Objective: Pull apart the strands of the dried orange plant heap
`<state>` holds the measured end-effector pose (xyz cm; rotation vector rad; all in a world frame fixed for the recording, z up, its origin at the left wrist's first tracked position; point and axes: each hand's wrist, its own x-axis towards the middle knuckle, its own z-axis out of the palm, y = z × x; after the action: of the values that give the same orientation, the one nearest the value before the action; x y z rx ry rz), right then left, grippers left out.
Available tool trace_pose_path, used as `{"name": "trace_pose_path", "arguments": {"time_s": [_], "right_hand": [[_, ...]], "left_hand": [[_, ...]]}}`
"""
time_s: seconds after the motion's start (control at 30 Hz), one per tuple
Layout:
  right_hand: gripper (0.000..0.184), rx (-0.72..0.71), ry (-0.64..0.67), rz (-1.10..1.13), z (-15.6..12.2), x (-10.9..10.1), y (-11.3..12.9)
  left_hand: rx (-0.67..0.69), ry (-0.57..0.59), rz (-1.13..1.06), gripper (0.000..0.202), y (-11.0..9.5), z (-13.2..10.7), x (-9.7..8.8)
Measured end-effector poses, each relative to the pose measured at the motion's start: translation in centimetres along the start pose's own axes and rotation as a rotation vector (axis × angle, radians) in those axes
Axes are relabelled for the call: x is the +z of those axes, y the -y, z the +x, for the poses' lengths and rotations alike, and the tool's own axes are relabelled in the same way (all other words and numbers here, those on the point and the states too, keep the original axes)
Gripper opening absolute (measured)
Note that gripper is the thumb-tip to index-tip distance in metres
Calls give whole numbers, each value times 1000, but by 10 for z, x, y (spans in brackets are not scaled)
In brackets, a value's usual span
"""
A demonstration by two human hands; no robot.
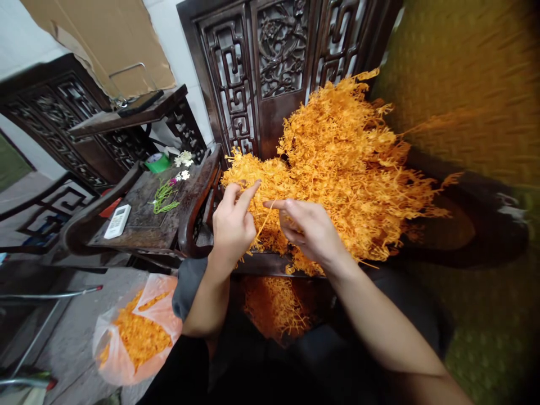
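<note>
A big heap of orange plastic sprigs [350, 169] lies on a dark carved wooden seat in front of me. My left hand [233, 224] is closed in a pinch at the heap's left edge, its forefinger stretched up against the sprigs. My right hand [307, 228] is also pinched, thumb and forefinger on a thin orange stem [265, 220] that runs between both hands. More orange sprigs [274, 306] lie lower down, on my dark-clothed lap.
A thin plastic bag [135, 337] holding orange pieces sits on the floor at lower left. A dark side table [143, 219] to the left carries a white remote [117, 221], green stems [163, 198] and small white flowers. A carved chair back [270, 73] rises behind the heap.
</note>
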<state>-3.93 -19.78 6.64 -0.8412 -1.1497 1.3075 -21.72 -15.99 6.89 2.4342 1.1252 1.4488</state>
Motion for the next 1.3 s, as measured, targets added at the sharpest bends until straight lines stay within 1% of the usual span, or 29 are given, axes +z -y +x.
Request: {"name": "trace_pose_path", "arguments": {"time_s": [0.07, 0.1, 0.17, 0.2, 0.27, 0.37, 0.43, 0.47, 0.5, 0.57, 0.6, 0.67, 0.7, 0.77, 0.83, 0.87, 0.9, 0.93, 0.97, 1.03, 1.1, 1.17, 1.23, 1.3], "right_hand": [[35, -102, -14, -238, 1, 1, -2], [36, -127, -2, -338, 1, 2, -3], [42, -111, 73, -464, 2, 1, -4], [44, -88, 123, -496, 3, 1, -4], [47, -44, 217, -529, 3, 0, -3], [50, -12, 295, -546, 3, -3, 0], [43, 7, 296, -542, 4, -6, 1], [35, 5, 253, -531, 5, -8, 2], [28, -14, 183, -514, 5, -10, 2], [36, -92, 37, -475, 6, -11, 1], [35, -146, -13, -464, 6, -11, 0], [22, -249, -81, -464, 5, -9, -5], [22, -291, -129, -466, 5, -8, -7], [26, -349, -288, -428, 5, -9, -9], [26, -385, -445, -284, 5, -15, -7], [27, -393, -490, -188, 6, -18, -3], [28, -393, -508, -98, 6, -22, 1], [30, -381, -501, -26, 6, -25, 6], [32, -358, -475, 20, 6, -27, 10], [33, -281, -374, 52, 5, -28, 16], [30, -211, -268, 67, 5, -25, 16], [24, -167, -189, 70, 5, -20, 11], [28, -156, -152, -15, 5, -16, 6], [33, -193, -148, -212, 5, -12, 2]], "left_hand": [[-44, 15, -111, 63, -2, 1, -2], [-81, 11, -198, 58, -2, 1, -2], [-174, -27, -394, 48, 0, 2, -2], [-224, -52, -481, 45, 2, 1, -1], [-319, -78, -590, 47, 6, 0, 2], [-392, -73, -612, 59, 11, -1, 7], [-395, -94, -587, 63, 12, 0, 9], [-388, -111, -574, 64, 12, 1, 9], [-377, -123, -561, 65, 11, 2, 9], [-352, -120, -545, 66, 7, 2, 8], [-345, -108, -546, 65, 5, 2, 8], [-344, -90, -562, 62, 2, 0, 8], [-346, -90, -568, 61, 2, 0, 8], [-349, -133, -553, 61, 6, -1, 5], [-339, -224, -499, 64, 15, -1, 0], [-335, -258, -473, 66, 19, -1, -3], [-330, -271, -457, 67, 23, -1, -6], [-324, -253, -454, 68, 26, 0, -9], [-316, -208, -461, 68, 28, 0, -12], [-290, -88, -481, 64, 27, 0, -14], [-239, 3, -455, 57, 20, 0, -13], [-172, 65, -358, 49, 11, 1, -10], [-112, 117, -237, 45, 0, 1, -7], [-76, 154, -141, 45, -9, 1, -4]]}}
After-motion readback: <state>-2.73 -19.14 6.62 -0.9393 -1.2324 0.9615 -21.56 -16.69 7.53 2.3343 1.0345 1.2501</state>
